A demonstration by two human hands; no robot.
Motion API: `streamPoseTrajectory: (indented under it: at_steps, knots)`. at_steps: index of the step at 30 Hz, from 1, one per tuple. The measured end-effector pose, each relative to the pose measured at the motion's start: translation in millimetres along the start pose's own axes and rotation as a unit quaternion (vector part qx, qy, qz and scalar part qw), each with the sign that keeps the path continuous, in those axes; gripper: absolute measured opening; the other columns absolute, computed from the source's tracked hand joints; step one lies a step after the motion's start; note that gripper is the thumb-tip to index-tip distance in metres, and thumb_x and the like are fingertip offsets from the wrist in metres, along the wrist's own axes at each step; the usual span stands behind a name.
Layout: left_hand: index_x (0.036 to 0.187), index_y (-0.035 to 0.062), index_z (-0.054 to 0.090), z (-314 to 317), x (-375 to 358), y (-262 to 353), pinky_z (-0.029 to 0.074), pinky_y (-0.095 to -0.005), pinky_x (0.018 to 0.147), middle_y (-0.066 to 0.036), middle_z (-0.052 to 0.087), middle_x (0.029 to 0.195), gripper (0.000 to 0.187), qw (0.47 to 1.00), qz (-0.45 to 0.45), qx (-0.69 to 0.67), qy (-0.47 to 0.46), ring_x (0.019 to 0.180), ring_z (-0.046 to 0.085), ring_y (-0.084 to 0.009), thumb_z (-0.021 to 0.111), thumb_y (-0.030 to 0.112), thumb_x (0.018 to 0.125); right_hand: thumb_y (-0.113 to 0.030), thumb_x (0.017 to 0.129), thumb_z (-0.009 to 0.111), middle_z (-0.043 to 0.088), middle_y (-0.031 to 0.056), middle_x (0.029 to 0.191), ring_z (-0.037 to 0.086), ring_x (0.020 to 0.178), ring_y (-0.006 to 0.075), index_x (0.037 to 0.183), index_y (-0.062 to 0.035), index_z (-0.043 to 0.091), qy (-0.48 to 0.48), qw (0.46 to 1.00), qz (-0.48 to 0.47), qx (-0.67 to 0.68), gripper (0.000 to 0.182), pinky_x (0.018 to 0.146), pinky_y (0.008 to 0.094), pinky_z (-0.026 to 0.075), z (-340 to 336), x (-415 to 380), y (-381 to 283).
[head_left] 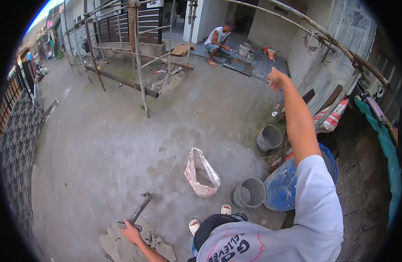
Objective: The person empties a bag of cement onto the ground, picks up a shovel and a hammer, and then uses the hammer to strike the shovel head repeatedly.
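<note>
Head view: sack (202, 173), two buckets (250, 192), blue drum (281, 185), perhaps mortar (122, 244) underfoot.

Looking down from my head cam, I've got on a light grey-blue tee with short sleeves (316, 192), arms bare below them. Chest print (236, 249) is dark block letters with thin pink lines around them, can't read it all. Dark shorts (209, 227) under that, and pale slide sandals (194, 226) on both feet.
</note>
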State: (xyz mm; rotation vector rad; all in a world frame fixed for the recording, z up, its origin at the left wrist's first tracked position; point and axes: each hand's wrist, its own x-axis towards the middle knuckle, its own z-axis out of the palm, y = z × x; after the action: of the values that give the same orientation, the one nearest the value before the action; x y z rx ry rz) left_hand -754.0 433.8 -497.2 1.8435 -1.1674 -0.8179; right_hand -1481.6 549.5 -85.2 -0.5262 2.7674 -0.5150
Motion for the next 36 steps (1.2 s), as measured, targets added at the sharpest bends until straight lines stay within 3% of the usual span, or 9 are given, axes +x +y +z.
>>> streamPoseTrajectory:
  at_steps: [3,5,11,17,20,22,23,25,36]
  knots:
    - [0.093,-0.0128,0.054,7,8,-13,0.043,-0.0386,0.070,-0.021,0.060,0.087,0.038,0.995,0.040,-0.095,-0.006,0.077,0.057,-0.0308,0.053,0.023,0.080,-0.026,0.082,0.045,0.057,0.0203,0.094,0.058,0.069,0.0274,0.133,-0.0108,0.012,0.006,1.000,-0.009,-0.005,0.062,0.063,0.0424,0.049,1,4,0]
    - [0.078,-0.0110,0.057,-2,-1,5,0.040,-0.0365,0.057,-0.015,0.060,0.069,0.033,0.998,-0.025,0.064,0.004,0.058,0.052,-0.0214,0.053,0.022,0.081,-0.032,0.081,0.048,0.056,0.0151,0.095,0.055,0.068,0.0254,0.129,-0.0095,0.023,-0.061,0.998,0.001,0.008,0.059,0.063,0.0424,0.047,-4,66,25]
    - [0.072,-0.0062,0.053,-7,-16,41,0.037,-0.0316,0.052,-0.006,0.054,0.065,0.029,0.997,0.041,-0.070,-0.002,0.057,0.046,-0.0143,0.055,0.022,0.080,-0.029,0.076,0.053,0.055,0.0143,0.096,0.057,0.068,0.0240,0.130,-0.0106,0.026,-0.040,0.997,-0.063,-0.012,0.064,0.061,0.0390,0.047,59,19,33]
    - [0.077,-0.0067,0.055,-12,-10,17,0.039,-0.0328,0.057,-0.007,0.055,0.069,0.031,0.999,-0.028,-0.013,0.016,0.060,0.048,-0.0164,0.055,0.024,0.080,-0.017,0.073,0.056,0.058,0.0129,0.073,0.055,0.047,0.0196,0.117,0.0015,0.042,-0.141,0.980,-0.100,-0.097,0.050,0.040,0.0296,0.044,206,27,132]
    - [0.076,-0.0071,0.055,-22,-14,24,0.039,-0.0329,0.058,-0.008,0.055,0.069,0.034,0.999,-0.046,0.013,0.011,0.061,0.048,-0.0167,0.055,0.027,0.080,-0.022,0.074,0.058,0.059,0.0170,0.082,0.060,0.054,0.0224,0.108,0.0019,0.050,-0.266,0.945,-0.104,-0.160,0.042,0.050,0.0337,0.048,301,20,186]
    - [0.075,-0.0072,0.054,-23,-12,20,0.039,-0.0330,0.058,-0.008,0.055,0.069,0.035,0.998,-0.045,0.040,0.010,0.061,0.048,-0.0167,0.054,0.028,0.080,-0.032,0.076,0.058,0.056,0.0183,0.094,0.060,0.059,0.0229,0.108,-0.0019,0.052,-0.266,0.894,-0.281,-0.227,0.044,0.052,0.0341,0.048,383,35,258]
    - [0.073,-0.0062,0.055,-27,-6,8,0.039,-0.0323,0.055,-0.008,0.054,0.067,0.035,0.998,-0.027,0.051,0.029,0.059,0.047,-0.0161,0.053,0.028,0.081,-0.037,0.077,0.057,0.057,0.0174,0.091,0.060,0.063,0.0210,0.108,-0.0014,0.053,-0.334,0.926,-0.123,-0.130,0.047,0.052,0.0332,0.048,391,1,239]
    - [0.071,-0.0052,0.055,-35,-1,5,0.038,-0.0315,0.053,-0.009,0.054,0.066,0.035,0.996,-0.008,0.074,0.044,0.057,0.046,-0.0155,0.053,0.028,0.081,-0.040,0.078,0.055,0.058,0.0156,0.090,0.059,0.068,0.0190,0.107,-0.0006,0.053,-0.407,0.904,-0.019,-0.131,0.049,0.053,0.0315,0.049,432,-17,236]
    - [0.084,-0.0048,0.055,-41,-1,72,0.042,-0.0260,0.044,-0.011,0.059,0.069,0.048,0.975,-0.143,0.167,0.020,0.054,0.058,-0.0198,0.044,0.041,0.084,-0.059,0.067,0.058,0.057,0.0180,0.098,0.058,0.080,0.0278,0.112,-0.0013,0.049,-0.499,0.812,0.285,0.102,0.073,0.068,0.0389,0.048,637,-81,281]
